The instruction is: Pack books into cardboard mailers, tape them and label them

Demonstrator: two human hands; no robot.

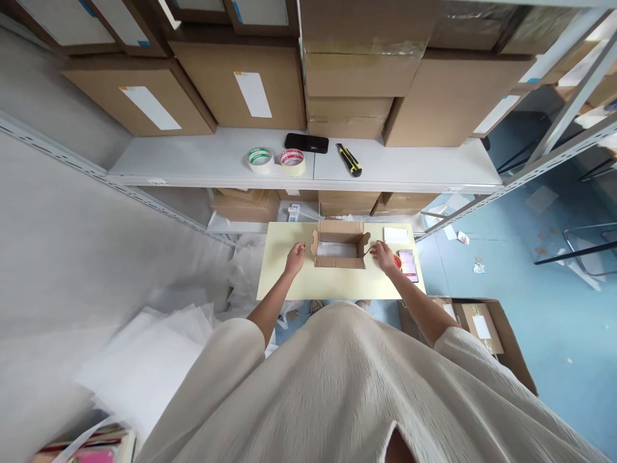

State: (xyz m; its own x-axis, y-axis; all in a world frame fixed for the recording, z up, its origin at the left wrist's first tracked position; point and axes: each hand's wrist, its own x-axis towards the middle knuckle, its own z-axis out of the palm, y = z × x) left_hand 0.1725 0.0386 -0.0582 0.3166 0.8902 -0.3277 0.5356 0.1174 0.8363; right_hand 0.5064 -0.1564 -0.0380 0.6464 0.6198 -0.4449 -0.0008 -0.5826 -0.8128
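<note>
A small open cardboard box [340,262] sits on the pale yellow tabletop [284,289], its lid raised at the back and its side flaps sticking out. White lining shows on its bottom. Just left of the box is my left hand [295,259], apart from it, with fingers curled together; whatever they may pinch is too small to make out. At the box's right end, my right hand [384,256] has its fingertips closed on a thin cardboard side flap. A red tape roll [398,261] lies partly hidden beside my right wrist, next to a lit phone [408,265].
A white stack of paper or cards [396,235] lies at the table's back right. On the shelf [193,157] are two tape rolls, a black phone [306,143] and a yellow utility knife [349,160]. White foam sheets [149,360] pile up left; a large carton [511,341] stands right.
</note>
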